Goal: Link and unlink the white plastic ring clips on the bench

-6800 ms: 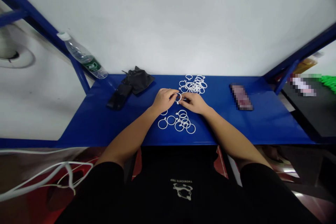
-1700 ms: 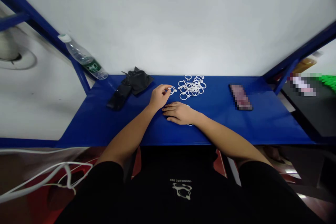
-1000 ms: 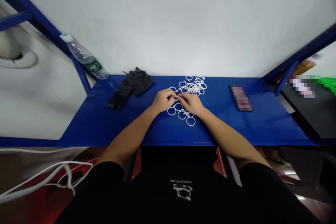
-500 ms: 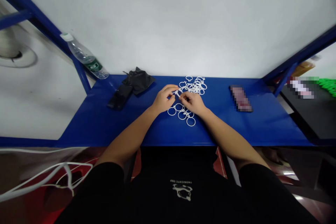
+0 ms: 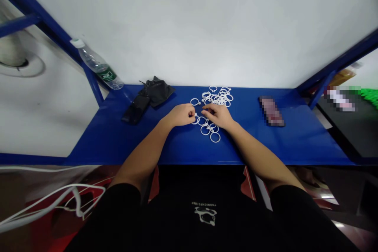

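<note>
On the blue table [image 5: 118, 138], my left hand [image 5: 178, 115] and my right hand [image 5: 217, 115] meet at a chain of linked white rings [image 5: 208, 129]. The left hand's fingers are curled and pinch a ring at the chain's left end. The right hand's fingertips press on the chain's upper rings. A loose pile of white rings [image 5: 218, 97] lies just behind the hands, and a single ring [image 5: 194, 102] rests beside it.
A water bottle [image 5: 98, 66] leans on the blue frame at the back left. A black pouch [image 5: 156, 90] and a dark phone [image 5: 135, 108] lie left of the hands. A blurred flat object [image 5: 271, 111] lies to the right. White cables [image 5: 56, 201] hang below left.
Both hands have come down from just above the chain onto it. The left hand's fingers, raised half a second ago, are now curled on the chain's left ring. A single ring shows behind them.
</note>
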Available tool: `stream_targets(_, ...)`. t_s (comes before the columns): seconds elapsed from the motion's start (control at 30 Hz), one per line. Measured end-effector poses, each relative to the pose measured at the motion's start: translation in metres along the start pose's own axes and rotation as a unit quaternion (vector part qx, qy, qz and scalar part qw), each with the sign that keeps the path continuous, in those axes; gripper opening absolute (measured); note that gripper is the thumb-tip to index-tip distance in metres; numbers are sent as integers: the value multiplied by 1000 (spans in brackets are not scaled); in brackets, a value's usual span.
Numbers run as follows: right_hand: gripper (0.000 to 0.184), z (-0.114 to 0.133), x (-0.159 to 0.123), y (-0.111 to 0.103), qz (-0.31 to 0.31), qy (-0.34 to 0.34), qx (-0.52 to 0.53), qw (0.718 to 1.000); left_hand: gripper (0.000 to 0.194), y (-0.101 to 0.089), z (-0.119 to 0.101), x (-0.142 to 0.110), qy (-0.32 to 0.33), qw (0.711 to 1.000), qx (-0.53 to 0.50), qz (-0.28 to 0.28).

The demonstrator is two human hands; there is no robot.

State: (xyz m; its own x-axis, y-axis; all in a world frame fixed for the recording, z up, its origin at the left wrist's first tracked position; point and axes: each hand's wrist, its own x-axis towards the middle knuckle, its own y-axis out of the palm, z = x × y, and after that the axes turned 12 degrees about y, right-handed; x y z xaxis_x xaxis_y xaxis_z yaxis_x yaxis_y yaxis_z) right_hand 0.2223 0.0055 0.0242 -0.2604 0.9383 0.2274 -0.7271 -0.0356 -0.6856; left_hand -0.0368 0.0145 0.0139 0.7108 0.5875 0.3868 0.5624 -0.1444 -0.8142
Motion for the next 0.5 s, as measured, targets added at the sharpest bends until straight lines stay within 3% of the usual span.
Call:
stream_targets(0.13, 38, 8, -4, 5, 65, -14, 5, 998, 10, 0, -8, 4, -5, 993, 39, -115)
stream_targets(0.2, 33, 8, -5, 6, 75, -20, 6, 997, 8, 2, -12, 5, 15, 987, 54, -147)
stream_targets(0.5, 27, 8, -6, 4, 78, -34, 32, 996, 13, 13, -21, 9, 79, 983, 51, -160)
